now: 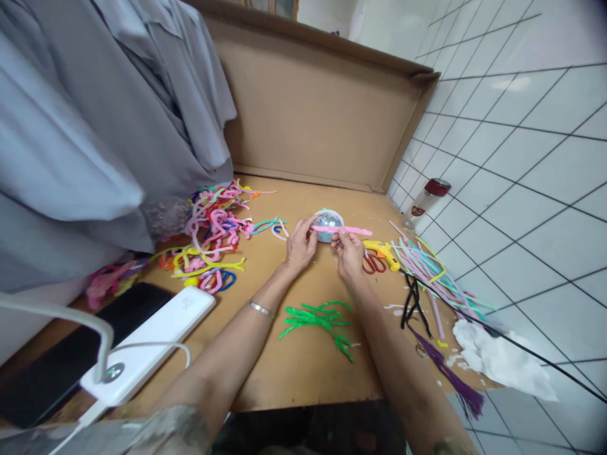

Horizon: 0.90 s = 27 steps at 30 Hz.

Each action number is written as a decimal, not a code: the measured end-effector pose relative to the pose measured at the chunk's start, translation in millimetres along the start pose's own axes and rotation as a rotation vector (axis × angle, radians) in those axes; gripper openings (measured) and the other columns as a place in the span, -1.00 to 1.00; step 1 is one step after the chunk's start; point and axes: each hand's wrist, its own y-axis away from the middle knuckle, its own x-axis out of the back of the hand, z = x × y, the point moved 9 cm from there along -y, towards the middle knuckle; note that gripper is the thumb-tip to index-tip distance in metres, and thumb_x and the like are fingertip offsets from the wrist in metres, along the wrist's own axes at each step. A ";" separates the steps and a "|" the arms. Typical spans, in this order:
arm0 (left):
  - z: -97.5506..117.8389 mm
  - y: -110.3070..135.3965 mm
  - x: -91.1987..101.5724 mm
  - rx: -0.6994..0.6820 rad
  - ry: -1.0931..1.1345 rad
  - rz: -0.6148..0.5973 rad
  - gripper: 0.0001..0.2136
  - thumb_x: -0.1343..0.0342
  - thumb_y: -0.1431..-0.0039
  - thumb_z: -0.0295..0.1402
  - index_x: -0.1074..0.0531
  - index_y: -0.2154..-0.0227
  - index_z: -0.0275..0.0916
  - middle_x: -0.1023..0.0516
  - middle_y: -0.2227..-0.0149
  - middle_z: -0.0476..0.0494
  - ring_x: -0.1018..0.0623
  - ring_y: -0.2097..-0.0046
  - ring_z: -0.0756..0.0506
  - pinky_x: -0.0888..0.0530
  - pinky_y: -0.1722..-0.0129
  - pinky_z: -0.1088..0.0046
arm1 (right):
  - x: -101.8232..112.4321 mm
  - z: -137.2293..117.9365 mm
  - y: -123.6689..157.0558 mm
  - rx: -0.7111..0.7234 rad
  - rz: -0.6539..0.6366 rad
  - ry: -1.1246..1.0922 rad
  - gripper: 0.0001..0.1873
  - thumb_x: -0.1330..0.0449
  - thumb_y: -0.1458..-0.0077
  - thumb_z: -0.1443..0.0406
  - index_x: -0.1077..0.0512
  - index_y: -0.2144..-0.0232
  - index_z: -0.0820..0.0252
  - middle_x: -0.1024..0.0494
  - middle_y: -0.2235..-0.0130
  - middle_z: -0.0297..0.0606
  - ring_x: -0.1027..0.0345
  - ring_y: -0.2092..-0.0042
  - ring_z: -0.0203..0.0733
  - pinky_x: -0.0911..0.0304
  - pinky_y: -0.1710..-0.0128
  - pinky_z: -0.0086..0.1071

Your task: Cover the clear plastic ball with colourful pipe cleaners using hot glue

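Observation:
A pink fuzzy pipe cleaner (358, 231) stretches level between my hands. My left hand (300, 245) pinches its left end. My right hand (349, 254) has thumb and fingers closed on it further right, and its free end sticks out past them. Just behind the strip is a round, clear, shiny thing (328, 219) with a pale pink and green rim; its lower part is partly hidden, and I cannot tell whether either hand touches it. A yellow glue gun (386, 254) and red-handled scissors (374, 261) lie right of my right hand. Green pipe cleaners (315, 319) lie between my forearms.
Tangled coloured pipe cleaners (220, 227) cover the left side. A white power bank (156, 341) with cables sits front left. Straight pipe cleaners (434, 278), black strips (413, 303), a purple tassel (448, 373), white tissue (502, 357) and a red-lidded jar (427, 201) stand or lie right.

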 end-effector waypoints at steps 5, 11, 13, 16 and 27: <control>-29.4 12.7 5.7 0.341 0.343 0.094 -0.67 -0.08 -0.20 -0.11 -0.48 0.17 -0.27 -0.52 0.35 -0.10 -0.42 0.42 0.01 -0.39 0.35 0.47 | 5.5 -0.1 -1.3 -0.028 0.006 -0.094 -0.61 -0.39 0.24 0.03 -0.37 0.55 0.15 -0.47 0.56 -0.41 -0.24 0.55 -0.40 -0.14 0.55 -0.49; -31.0 23.3 -8.6 0.485 0.650 0.059 -0.58 -0.11 -0.11 0.06 -0.46 0.46 -0.26 -0.45 0.55 -0.03 -0.36 0.51 0.04 -0.32 0.46 0.51 | 3.5 6.6 4.8 -0.027 -0.004 -0.032 -0.61 -0.38 0.26 0.01 -0.40 0.54 0.16 -0.48 0.57 -0.40 -0.21 0.57 -0.41 -0.10 0.57 -0.50; -30.0 24.4 -12.9 0.500 0.697 0.048 -0.59 -0.17 -0.05 0.06 -0.46 0.46 -0.26 -0.44 0.57 -0.01 -0.35 0.52 0.05 -0.30 0.47 0.52 | 5.1 8.7 6.4 -0.024 -0.001 -0.021 -0.60 -0.38 0.27 0.00 -0.40 0.55 0.17 -0.48 0.57 -0.40 -0.20 0.57 -0.42 -0.08 0.58 -0.51; -33.9 25.8 -17.4 0.546 0.754 0.043 -0.62 -0.29 0.08 -0.01 -0.47 0.41 -0.26 -0.49 0.52 0.01 -0.34 0.54 0.08 -0.30 0.49 0.53 | 5.8 9.7 8.5 -0.018 -0.018 -0.011 -0.59 -0.38 0.25 0.00 -0.40 0.56 0.17 -0.48 0.56 -0.40 -0.20 0.57 -0.42 -0.07 0.58 -0.51; -32.0 33.6 -44.0 0.652 0.978 -0.180 -0.66 -0.34 0.11 -0.11 -0.46 0.47 -0.31 -0.51 0.53 -0.02 -0.42 0.53 0.09 -0.27 0.51 0.56 | -27.3 5.5 22.1 -0.032 -0.260 -0.021 -0.65 -0.40 0.19 0.04 -0.45 0.51 0.16 -0.43 0.59 -0.43 -0.20 0.56 -0.38 -0.20 0.53 -0.43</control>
